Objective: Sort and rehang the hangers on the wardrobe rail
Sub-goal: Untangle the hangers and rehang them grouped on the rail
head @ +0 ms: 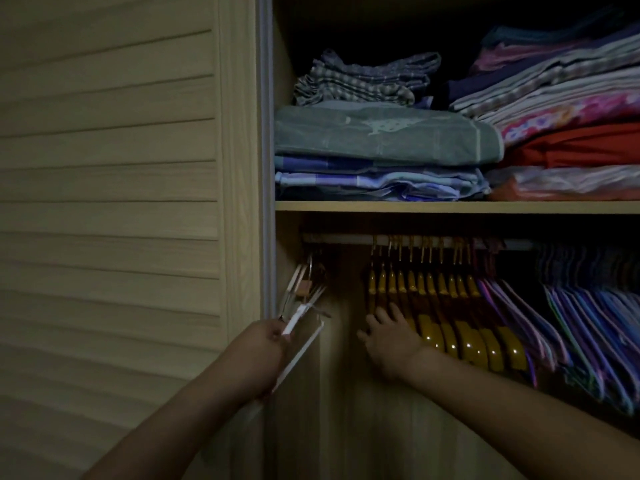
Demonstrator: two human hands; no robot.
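Dim wardrobe, rail (pixel 349 239) under the shelf (pixel 450 206).
Left hand (pixel 268 336) grips white hangers (pixel 301 315) by the door (pixel 110 202); bare rail gap; right hand (pixel 388 337), fingers straight, presses yellow hangers (pixel 450 306); purple hangers (pixel 571 323) fill the right.

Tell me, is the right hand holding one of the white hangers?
No, the right hand rests open against the yellow wooden hangers on the rail; the left hand grips the white hangers.

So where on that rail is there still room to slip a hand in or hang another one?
One bare stretch of rail lies between the pale hangers at the left wall and the yellow hangers. Rightward it is crowded: yellow, then purple hangers, then blue hangers, tightly packed.
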